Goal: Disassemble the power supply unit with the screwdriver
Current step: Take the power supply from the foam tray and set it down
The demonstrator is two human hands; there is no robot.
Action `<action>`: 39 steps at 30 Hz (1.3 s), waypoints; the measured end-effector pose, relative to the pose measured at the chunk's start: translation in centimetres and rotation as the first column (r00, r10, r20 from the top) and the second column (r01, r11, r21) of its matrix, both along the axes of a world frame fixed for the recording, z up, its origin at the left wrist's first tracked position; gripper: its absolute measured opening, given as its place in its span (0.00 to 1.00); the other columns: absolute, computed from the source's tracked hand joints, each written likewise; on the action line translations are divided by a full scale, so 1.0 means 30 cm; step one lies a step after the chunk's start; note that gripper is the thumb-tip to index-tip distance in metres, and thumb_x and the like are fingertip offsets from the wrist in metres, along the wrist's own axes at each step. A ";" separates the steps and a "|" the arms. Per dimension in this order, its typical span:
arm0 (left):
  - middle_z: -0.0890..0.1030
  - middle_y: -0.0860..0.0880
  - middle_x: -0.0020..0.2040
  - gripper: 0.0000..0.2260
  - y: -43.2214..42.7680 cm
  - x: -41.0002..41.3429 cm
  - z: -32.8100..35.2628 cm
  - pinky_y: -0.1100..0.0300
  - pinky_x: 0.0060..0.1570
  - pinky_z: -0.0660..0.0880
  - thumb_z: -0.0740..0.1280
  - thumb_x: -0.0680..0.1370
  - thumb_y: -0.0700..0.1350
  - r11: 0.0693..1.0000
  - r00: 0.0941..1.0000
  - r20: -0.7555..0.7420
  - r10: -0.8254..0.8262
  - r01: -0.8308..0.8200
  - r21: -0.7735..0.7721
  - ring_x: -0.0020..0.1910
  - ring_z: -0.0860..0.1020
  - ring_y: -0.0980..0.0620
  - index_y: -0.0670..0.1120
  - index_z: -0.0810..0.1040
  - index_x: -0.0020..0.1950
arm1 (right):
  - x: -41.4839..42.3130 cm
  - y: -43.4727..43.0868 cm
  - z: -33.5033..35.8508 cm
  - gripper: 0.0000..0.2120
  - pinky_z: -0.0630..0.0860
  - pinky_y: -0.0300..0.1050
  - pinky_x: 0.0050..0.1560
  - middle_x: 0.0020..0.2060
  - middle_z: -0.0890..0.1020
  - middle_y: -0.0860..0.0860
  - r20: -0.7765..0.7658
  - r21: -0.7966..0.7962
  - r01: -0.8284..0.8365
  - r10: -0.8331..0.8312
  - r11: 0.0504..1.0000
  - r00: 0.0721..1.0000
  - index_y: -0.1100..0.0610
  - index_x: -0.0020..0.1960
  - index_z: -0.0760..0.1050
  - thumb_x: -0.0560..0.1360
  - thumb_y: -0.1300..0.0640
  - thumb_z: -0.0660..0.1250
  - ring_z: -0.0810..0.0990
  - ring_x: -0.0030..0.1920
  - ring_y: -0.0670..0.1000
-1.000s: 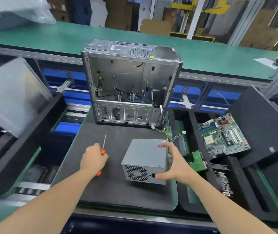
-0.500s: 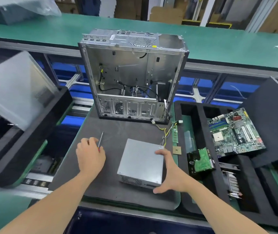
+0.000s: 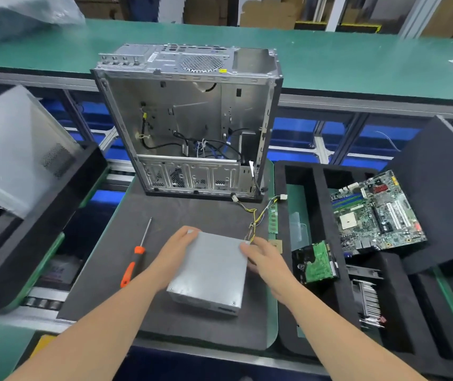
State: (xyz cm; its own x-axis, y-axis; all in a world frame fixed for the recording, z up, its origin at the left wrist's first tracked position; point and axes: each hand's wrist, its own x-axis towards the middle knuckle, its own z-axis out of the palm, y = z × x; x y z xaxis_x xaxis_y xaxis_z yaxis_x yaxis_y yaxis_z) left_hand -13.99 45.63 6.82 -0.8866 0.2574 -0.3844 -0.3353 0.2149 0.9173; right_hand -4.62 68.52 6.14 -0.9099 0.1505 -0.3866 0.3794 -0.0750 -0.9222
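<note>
The power supply unit [image 3: 208, 273], a plain grey metal box, sits on the dark mat [image 3: 104, 284] of the counter, in front of the opened computer case [image 3: 186, 125] that stands upright at the mat's far edge. Both hands hold the box: the left hand [image 3: 177, 250] grips its far left corner with fingers curled over the edge, and the right hand [image 3: 262, 258] clasps the far right corner, fingers bent onto the top. Its yellow and black wires [image 3: 255, 221] trail toward the case. The screwdriver [image 3: 134, 259], orange-handled, lies loose on the mat just left of the left forearm. A motherboard [image 3: 376, 213] rests in the foam tray [image 3: 321, 204] at right.
</note>
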 end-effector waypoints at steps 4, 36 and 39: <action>0.85 0.53 0.48 0.10 -0.043 -0.007 -0.004 0.56 0.51 0.73 0.62 0.85 0.45 0.995 0.997 -0.063 0.051 -0.056 -0.080 0.49 0.79 0.54 0.52 0.83 0.49 | -0.059 -0.037 0.005 0.12 0.78 0.51 0.57 0.56 0.85 0.59 0.015 -0.051 -0.038 0.039 0.998 0.999 0.52 0.60 0.79 0.78 0.53 0.72 0.82 0.50 0.49; 0.81 0.39 0.58 0.15 -0.363 -0.311 -0.019 0.48 0.54 0.79 0.69 0.80 0.51 0.526 0.934 -0.023 -0.357 0.180 -0.831 0.57 0.81 0.33 0.39 0.77 0.56 | -0.297 -0.163 0.273 0.19 0.74 0.46 0.41 0.36 0.79 0.49 0.159 0.954 -0.116 -0.142 0.276 0.977 0.53 0.36 0.76 0.79 0.41 0.63 0.78 0.39 0.54; 0.83 0.37 0.53 0.11 -0.360 -0.315 0.007 0.45 0.56 0.82 0.67 0.80 0.46 0.529 0.932 0.006 -0.363 0.211 -0.822 0.52 0.84 0.33 0.38 0.81 0.52 | -0.310 -0.196 0.290 0.15 0.77 0.49 0.48 0.41 0.82 0.50 0.194 0.930 -0.171 -0.041 0.326 0.980 0.51 0.44 0.79 0.79 0.42 0.64 0.78 0.48 0.54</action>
State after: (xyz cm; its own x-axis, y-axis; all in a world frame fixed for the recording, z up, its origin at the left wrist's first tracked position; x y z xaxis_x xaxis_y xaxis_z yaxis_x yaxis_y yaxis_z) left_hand -23.45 34.83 7.03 -0.8853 0.1633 -0.4354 0.0043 0.9391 0.3436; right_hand -13.90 62.64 14.85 -0.8784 0.4512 -0.1575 0.4779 0.8312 -0.2840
